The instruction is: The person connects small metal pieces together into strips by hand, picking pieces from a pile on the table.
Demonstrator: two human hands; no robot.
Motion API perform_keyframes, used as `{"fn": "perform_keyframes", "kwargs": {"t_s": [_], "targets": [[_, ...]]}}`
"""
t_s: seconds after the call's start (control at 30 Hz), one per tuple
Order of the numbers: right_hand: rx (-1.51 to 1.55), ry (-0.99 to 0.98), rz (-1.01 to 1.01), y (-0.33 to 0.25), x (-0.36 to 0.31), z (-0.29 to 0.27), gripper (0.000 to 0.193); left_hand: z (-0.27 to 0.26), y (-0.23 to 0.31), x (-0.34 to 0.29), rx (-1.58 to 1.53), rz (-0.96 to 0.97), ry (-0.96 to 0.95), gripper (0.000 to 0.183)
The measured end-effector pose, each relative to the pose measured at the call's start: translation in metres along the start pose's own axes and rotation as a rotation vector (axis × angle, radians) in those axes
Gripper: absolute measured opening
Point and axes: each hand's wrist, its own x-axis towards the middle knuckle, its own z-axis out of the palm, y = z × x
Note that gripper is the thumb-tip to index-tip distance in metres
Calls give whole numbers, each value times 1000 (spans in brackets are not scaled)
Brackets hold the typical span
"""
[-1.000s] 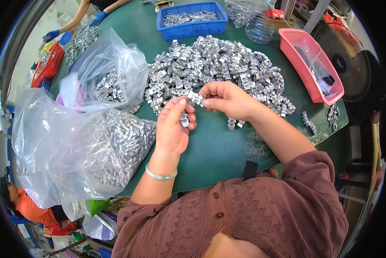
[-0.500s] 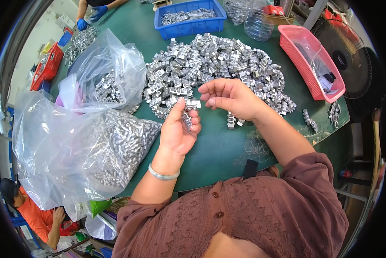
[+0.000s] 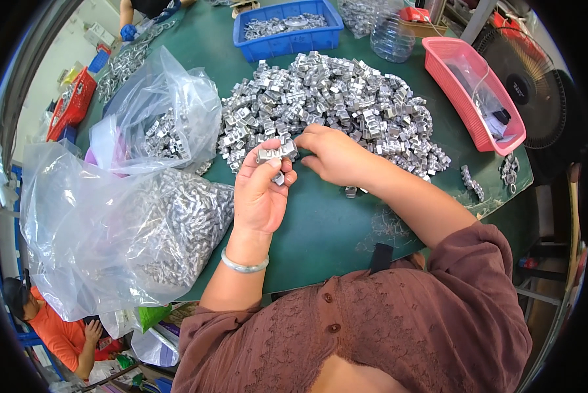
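My left hand is closed on a short linked strip of silver metal pieces, thumb on the near side, with a few more pieces under the fingers. Close by on the right, my right hand has its fingers bent together, their tips at the strip's right end. Whatever those fingertips pinch is hidden behind the hand. A large heap of similar metal pieces covers the table just beyond both hands. One small loose piece lies under my right wrist.
Clear plastic bags of metal parts fill the left side. A blue bin stands behind the heap, a pink basket and a fan at right. Blue-gloved hands handle metal parts at far left; another person sits lower left.
My left hand has risen slightly and turned, showing the strip more level. My right hand has moved in left and its fingers have come to the strip's end.
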Motion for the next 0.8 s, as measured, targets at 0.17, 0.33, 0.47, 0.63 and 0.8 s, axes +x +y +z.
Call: {"fn": "perform_keyframes", "kwargs": {"t_s": [0.17,0.33,0.47,0.63,0.8], "targets": [[-123,-74,79,0,11,10,23,6,-1,-4,39,51,-63,28],[-79,0,46,3,11,20,21,7,-1,-5,52,54,-106,30],[-82,-59,0,4,13,19,18,6,-2,-5,34,63,-116,30],[-173,-88,12,-1,9,17,10,3,-1,-4,-15,58,-114,28],[-78,-7,18,5,3,6,10,1,5,-2,-147,67,-19,22]]}}
